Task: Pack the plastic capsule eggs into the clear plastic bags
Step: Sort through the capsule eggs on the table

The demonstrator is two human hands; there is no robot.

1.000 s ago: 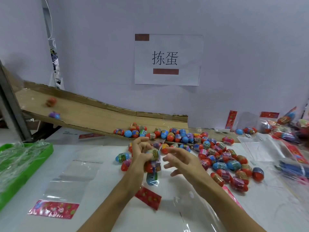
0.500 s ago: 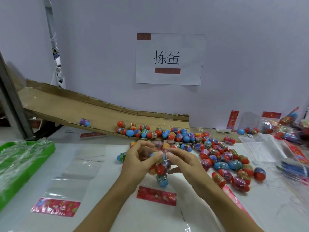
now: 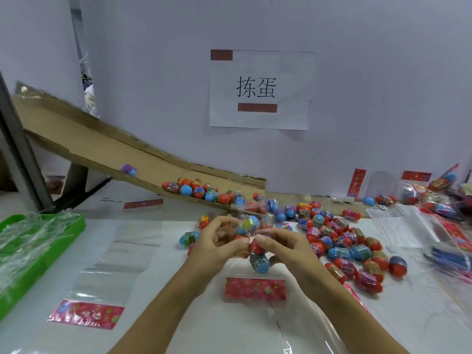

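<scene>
Both hands hold a clear plastic bag [image 3: 256, 282] with a red printed header, lifted above the table. My left hand [image 3: 219, 245] and my right hand [image 3: 282, 245] pinch the bag's clear film between them at its upper part. Several capsule eggs sit inside it, among them a blue one [image 3: 259, 263] low down and a blue-yellow one [image 3: 247, 224] on top. A heap of loose red and blue capsule eggs [image 3: 342, 241] lies on the table to the right. More eggs [image 3: 196, 191] rest at the foot of a cardboard ramp [image 3: 107, 152].
An empty clear bag with a red header [image 3: 102, 282] lies flat at the left. A green tray [image 3: 33, 251] of clear film stands at the far left. Filled bags and loose bags [image 3: 434, 208] pile up at the right. A purple egg [image 3: 128, 169] is on the ramp.
My right hand came in and joined the left on the bag, and the bag rose slightly. Two eggs rolled down the ramp; one stopped among the eggs at its foot.
</scene>
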